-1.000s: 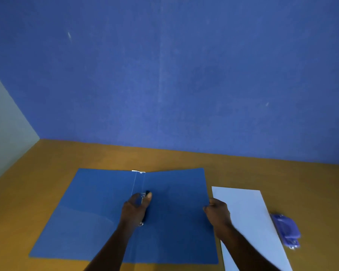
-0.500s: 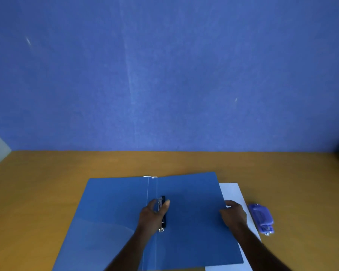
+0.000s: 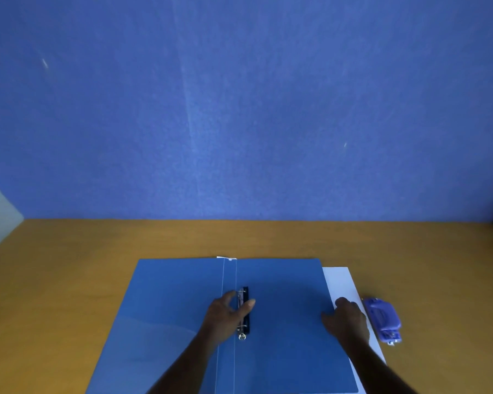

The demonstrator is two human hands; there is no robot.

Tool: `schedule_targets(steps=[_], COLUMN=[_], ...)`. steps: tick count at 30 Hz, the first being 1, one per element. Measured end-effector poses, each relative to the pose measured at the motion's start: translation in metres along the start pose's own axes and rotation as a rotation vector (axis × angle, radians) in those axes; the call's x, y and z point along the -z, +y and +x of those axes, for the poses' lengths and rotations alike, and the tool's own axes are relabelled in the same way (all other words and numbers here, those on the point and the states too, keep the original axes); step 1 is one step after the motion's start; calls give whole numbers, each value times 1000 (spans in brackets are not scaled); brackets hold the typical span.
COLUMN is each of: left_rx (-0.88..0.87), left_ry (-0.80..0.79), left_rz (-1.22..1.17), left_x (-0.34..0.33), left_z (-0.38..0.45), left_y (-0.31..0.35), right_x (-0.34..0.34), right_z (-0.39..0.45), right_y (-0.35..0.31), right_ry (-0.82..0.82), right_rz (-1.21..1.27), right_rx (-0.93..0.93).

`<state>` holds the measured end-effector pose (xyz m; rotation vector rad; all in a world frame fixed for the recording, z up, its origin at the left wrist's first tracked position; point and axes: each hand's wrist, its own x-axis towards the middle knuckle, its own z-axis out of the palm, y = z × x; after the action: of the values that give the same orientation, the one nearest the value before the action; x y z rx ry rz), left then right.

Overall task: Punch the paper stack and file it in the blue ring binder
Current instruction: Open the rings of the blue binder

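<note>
Head view: blue ring binder (image 3: 282, 317) lies open flat on wooden table (image 3: 69, 265). Left hand (image 3: 225, 315) grips its ring mechanism (image 3: 244, 311) — thumb and fingers curled round it. Right hand (image 3: 346, 318) rests at binder's right edge, over paper stack (image 3: 340, 282); grip unclear. Hole punch (image 3: 383, 319) just beside paper.

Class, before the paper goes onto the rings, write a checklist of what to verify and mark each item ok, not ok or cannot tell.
1. Blue ring binder lies open and flat on the table: ok.
2. Left hand has a grip on the ring mechanism: ok.
3. Rings opened: cannot tell.
4. Paper stack within reach, under the right hand: ok.
5. Paper already punched: cannot tell, no holes visible.
6. Hole punch beside the paper: ok.
</note>
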<state>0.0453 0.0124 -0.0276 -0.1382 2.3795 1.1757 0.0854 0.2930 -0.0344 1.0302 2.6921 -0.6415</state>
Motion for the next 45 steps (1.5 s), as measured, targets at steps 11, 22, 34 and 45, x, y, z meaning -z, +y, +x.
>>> schedule_targets(steps=[11,22,34,45], left_rx=[-135,-113,-96,-85], left_ry=[-167,-160,-168,-180], left_rz=[620,794,788,788], left_x=[40,33,32,33], left_z=[9,16,19,18], left_y=[-7,-5,-2,2], right_x=[-33,-45,-49,-48], right_z=[-22,-25,-23,-25], right_y=[-69,-114,-123,-124], right_ry=[-291,-318,-355,-367], right_rz=[26,-474,-460,-407], right_rx=[653,793,767,758])
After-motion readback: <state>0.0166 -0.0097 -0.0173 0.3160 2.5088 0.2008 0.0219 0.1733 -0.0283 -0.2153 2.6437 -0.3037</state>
